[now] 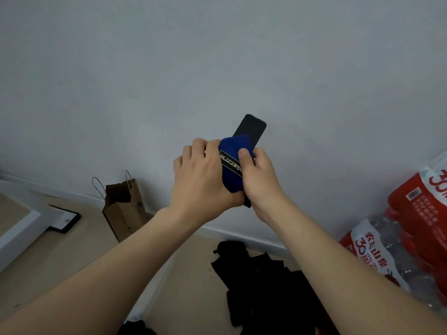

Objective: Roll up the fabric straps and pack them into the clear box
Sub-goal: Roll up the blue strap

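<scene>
both hands, left hand [200, 180] and right hand [258, 180], clamp the blue strap [233, 163] together, high above the black pile [273, 291]. soft, light, springy fabric; pinch the roll's edges, keep the tab [251, 129] tight.

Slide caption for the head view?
Left hand and right hand grip a blue strap held up before a wall, black straps piled on the floor below.

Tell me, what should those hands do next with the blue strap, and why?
Probably wrap the loose black end down over the blue strap. The left hand and right hand both grip the strap, which looks rolled, while that flat end sticks up free past it. Pressing it down would likely keep the roll from unwinding.
</scene>
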`<act>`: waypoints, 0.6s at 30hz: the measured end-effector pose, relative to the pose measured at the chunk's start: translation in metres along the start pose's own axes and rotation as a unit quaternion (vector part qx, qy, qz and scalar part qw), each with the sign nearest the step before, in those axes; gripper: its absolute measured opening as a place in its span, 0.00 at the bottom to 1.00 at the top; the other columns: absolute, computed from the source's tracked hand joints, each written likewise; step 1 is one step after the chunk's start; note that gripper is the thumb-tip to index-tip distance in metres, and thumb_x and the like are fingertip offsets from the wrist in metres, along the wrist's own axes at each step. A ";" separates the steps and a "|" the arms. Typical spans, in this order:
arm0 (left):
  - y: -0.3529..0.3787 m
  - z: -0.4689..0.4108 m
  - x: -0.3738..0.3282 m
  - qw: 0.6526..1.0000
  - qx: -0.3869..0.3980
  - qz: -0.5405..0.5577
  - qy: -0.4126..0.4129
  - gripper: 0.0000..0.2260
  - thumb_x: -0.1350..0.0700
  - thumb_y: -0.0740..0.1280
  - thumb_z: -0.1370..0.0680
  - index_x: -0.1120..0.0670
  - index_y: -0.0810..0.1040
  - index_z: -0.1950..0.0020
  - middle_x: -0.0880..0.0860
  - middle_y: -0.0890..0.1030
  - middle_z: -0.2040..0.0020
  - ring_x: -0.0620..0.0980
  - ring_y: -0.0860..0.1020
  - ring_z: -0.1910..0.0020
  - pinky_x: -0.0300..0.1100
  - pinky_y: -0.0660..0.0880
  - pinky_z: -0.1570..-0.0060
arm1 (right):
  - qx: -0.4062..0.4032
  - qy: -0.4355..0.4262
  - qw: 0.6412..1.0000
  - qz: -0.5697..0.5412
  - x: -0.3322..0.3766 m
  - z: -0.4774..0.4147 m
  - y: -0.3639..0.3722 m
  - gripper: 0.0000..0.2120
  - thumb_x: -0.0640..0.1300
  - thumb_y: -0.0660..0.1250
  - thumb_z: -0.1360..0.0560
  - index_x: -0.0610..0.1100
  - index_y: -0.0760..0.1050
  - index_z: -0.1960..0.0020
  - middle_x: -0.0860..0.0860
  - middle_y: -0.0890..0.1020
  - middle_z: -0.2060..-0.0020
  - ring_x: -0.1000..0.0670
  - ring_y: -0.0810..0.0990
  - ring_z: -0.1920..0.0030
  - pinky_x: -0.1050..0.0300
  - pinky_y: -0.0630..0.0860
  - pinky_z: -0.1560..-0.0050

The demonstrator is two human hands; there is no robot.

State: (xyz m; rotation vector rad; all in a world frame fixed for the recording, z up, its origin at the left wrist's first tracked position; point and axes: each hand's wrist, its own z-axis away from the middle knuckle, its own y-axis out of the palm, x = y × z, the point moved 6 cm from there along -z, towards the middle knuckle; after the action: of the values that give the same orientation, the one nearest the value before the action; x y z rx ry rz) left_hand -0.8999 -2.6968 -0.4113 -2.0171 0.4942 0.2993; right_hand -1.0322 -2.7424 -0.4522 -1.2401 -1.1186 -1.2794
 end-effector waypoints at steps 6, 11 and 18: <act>0.000 -0.001 0.004 0.997 -0.031 0.072 -0.020 0.31 0.37 0.76 0.28 0.56 0.73 0.35 0.50 0.81 0.47 0.52 0.81 0.52 0.49 0.76 0.52 | -0.007 -0.106 0.991 0.084 0.013 0.003 0.000 0.09 0.54 0.66 0.14 0.49 0.72 0.46 0.49 0.83 0.54 0.53 0.87 0.59 0.58 0.79 0.65; -0.005 -0.007 0.010 0.996 -0.022 0.091 -0.009 0.34 0.37 0.77 0.30 0.54 0.73 0.32 0.45 0.81 0.47 0.49 0.81 0.52 0.46 0.72 0.54 | -0.028 -0.140 0.981 0.134 0.024 0.003 -0.009 0.14 0.51 0.68 0.15 0.48 0.69 0.55 0.51 0.80 0.61 0.47 0.81 0.61 0.48 0.78 0.61; -0.014 -0.006 0.004 0.987 -0.033 0.158 0.022 0.40 0.39 0.81 0.36 0.52 0.73 0.30 0.42 0.81 0.45 0.45 0.81 0.50 0.44 0.80 0.50 | -0.011 -0.010 1.000 -0.015 0.022 0.006 -0.011 0.11 0.49 0.70 0.19 0.42 0.75 0.54 0.44 0.83 0.58 0.43 0.81 0.57 0.48 0.77 0.59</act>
State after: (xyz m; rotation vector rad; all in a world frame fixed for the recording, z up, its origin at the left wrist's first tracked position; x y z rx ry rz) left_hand -0.8894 -2.6971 -0.3993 -2.0096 0.8447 0.4710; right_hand -1.0425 -2.7363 -0.4300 -1.2599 -1.1450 -1.3081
